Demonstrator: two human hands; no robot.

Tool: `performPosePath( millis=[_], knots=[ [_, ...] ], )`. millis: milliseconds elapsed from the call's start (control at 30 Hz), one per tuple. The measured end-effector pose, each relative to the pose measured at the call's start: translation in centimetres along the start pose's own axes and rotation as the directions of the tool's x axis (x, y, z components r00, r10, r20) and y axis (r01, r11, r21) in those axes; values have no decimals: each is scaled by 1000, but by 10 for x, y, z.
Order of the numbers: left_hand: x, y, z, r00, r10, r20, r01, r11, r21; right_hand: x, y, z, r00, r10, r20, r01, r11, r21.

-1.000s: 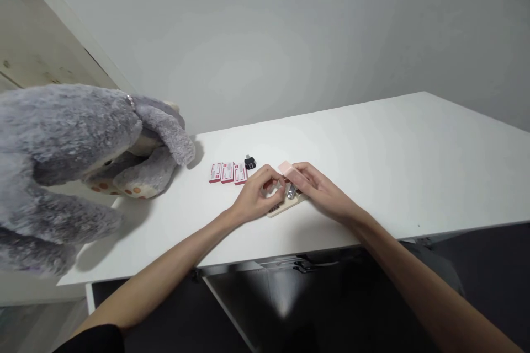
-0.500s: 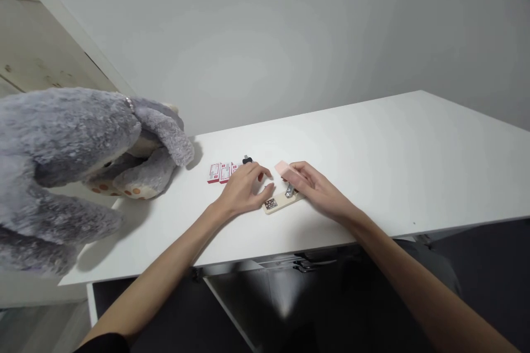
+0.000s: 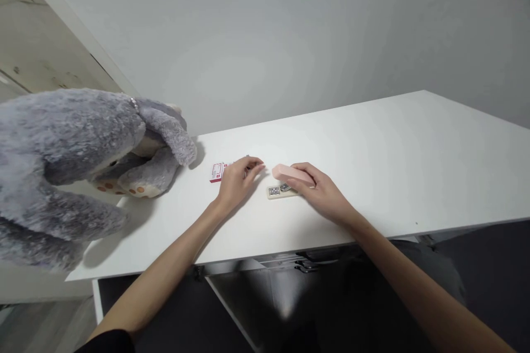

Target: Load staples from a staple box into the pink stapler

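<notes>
My right hand is wrapped round a pink and cream stapler. The stapler's pink upper part points left, lifted off its cream base. A shiny metal plate is set in the base's left end, and a metal part shows between the two halves. Left of it, my left hand is raised over the table, thumb and forefinger tips close together in a pinch; whether something small sits between them is hidden. Behind that hand are small red-and-white boxes, partly covered.
A large grey plush toy takes up the left side of the white table. A grey wall rises behind the table. Dark space and metal parts show below the front edge.
My left hand has drawn up and left, away from the stapler, its fingertips closing together. The stapler has turned in my right hand, the pink part now lying more level above the base.
</notes>
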State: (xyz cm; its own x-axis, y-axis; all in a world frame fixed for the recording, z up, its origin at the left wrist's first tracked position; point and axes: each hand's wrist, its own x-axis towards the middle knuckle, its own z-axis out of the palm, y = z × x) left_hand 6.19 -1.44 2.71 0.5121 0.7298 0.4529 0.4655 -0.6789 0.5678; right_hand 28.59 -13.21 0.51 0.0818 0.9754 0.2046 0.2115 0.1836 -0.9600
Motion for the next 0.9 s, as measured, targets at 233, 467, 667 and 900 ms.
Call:
performPosePath(
  millis=[233,467,667,900],
  knots=[
    [7,3,-10,920,-316,-231,191,877,-440,-1,2,3,992,-30,-119,18,994,-105],
    [3,11,-8,933,-318,-170,149,770,-620,3,7,15,975,-142,-170,77,937,-341],
    [-19,30,14,997,-71,-16,55,874,-484,36,11,39,975,-143,-168,-5,747,-665],
    [-37,31,26,959,186,215,-114,943,-312,90,21,74,983,-127,-134,6,749,-663]
  ],
)
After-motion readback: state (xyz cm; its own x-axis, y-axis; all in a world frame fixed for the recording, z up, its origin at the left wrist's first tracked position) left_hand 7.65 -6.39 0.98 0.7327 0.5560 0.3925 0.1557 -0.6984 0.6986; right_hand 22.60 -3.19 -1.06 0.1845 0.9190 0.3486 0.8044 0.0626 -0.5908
